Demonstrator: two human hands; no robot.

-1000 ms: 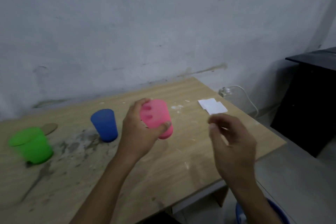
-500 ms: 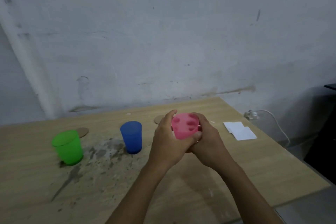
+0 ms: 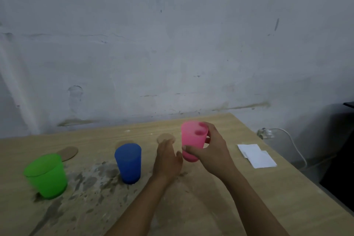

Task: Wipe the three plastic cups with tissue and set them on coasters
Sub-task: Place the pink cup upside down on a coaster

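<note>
Right hand: we wrap our fingers round the pink cup, held upright above the desk.
Left hand: open, flat, empty, at the cup's 8 o'clock.
Coaster: at the cup's 9 o'clock.

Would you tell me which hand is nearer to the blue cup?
Left. The left hand lies just right of the blue cup; the right hand is farther right, holding the pink cup.

The wooden worktop carries a green cup at left, a blue cup mid-way, round coasters behind, and white tissue far right.
</note>
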